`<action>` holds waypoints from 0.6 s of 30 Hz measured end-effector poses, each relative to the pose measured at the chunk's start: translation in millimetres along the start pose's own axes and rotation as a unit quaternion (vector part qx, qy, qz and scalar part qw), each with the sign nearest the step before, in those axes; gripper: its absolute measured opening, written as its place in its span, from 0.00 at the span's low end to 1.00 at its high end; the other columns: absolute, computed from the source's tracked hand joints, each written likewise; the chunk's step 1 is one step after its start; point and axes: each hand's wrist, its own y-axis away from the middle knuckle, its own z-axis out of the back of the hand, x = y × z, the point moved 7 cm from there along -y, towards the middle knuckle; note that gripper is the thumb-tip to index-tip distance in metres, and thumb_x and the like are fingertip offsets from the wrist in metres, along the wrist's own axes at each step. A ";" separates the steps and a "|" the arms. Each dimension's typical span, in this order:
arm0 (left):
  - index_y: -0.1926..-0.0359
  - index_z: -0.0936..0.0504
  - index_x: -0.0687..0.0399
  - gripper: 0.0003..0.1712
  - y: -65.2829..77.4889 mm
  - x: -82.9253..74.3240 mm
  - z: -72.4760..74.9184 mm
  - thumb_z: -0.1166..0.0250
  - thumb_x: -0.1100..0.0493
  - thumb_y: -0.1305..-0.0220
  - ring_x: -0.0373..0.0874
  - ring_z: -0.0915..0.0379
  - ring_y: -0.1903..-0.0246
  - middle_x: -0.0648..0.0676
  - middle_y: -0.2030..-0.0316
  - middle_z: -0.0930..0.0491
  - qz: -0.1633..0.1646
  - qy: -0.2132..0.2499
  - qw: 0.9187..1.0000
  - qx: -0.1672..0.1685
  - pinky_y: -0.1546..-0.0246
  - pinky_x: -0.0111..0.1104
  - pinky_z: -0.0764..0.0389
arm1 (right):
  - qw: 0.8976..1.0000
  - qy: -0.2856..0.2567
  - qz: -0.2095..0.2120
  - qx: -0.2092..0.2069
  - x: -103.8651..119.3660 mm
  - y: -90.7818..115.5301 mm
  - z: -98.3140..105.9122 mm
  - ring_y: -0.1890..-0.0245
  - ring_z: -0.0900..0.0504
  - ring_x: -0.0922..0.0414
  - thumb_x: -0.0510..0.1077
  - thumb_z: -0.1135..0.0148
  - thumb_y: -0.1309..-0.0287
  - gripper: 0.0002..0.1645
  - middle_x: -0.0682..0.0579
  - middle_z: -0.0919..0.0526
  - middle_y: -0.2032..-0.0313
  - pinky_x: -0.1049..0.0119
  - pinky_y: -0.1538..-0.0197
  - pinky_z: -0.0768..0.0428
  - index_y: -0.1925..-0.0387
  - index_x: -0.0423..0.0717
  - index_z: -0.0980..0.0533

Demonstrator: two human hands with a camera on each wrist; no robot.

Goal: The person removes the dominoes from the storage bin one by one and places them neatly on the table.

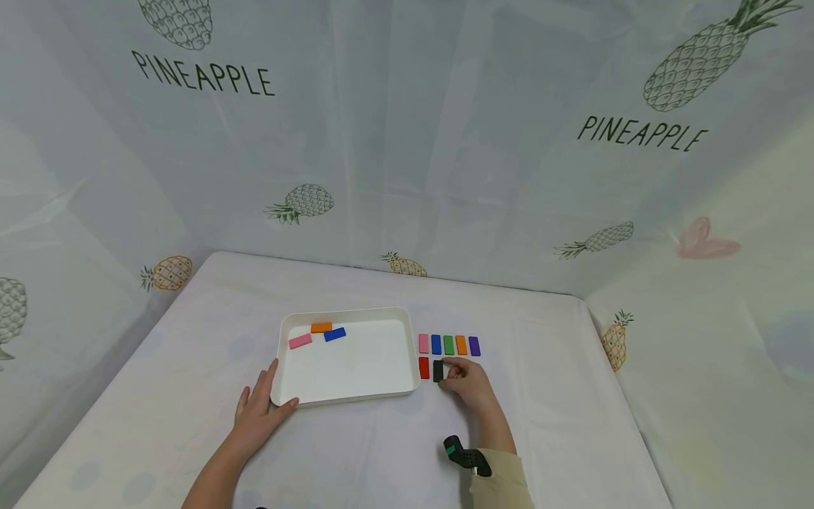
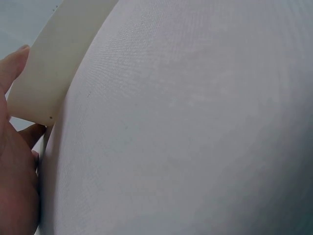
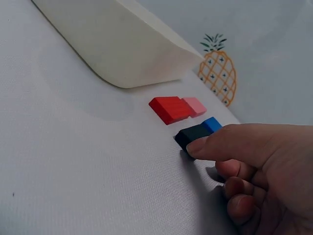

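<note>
My right hand (image 1: 470, 384) pinches a black block (image 1: 438, 371) by its ends, thumb at the near end. In the right wrist view, the thumb presses the black block (image 3: 191, 136) and the other fingers are curled beneath. A red block (image 1: 424, 367) lies just left of it. At the near left corner of a white tray (image 1: 356, 367), my left hand (image 1: 256, 417) rests with spread, straight fingers against the side and the thumb along the front edge. Inside the tray lie an orange block (image 1: 321, 328), a blue block (image 1: 334, 334) and a pink block (image 1: 300, 341).
Behind the black block, a row of blocks runs rightward: pink (image 1: 423, 343), blue (image 1: 436, 344), green (image 1: 449, 345), orange (image 1: 461, 345) and purple (image 1: 474, 346). A white cloth (image 1: 559, 424) covers the table. Pineapple-print curtains (image 1: 407, 141) hang around it.
</note>
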 end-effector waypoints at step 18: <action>0.24 0.58 0.60 0.55 0.4 -1.4 0.9 0.37 0.43 0.39 0.68 0.69 0.28 0.72 0.27 0.56 -0.002 0.002 1.000 -0.001 0.34 0.60 0.74 | 0.999 0.008 0.004 -0.032 4.5 1.6 -3.6 0.73 0.32 0.56 0.36 0.23 0.56 0.30 0.52 0.28 0.75 0.69 0.75 0.34 0.47 0.41 0.20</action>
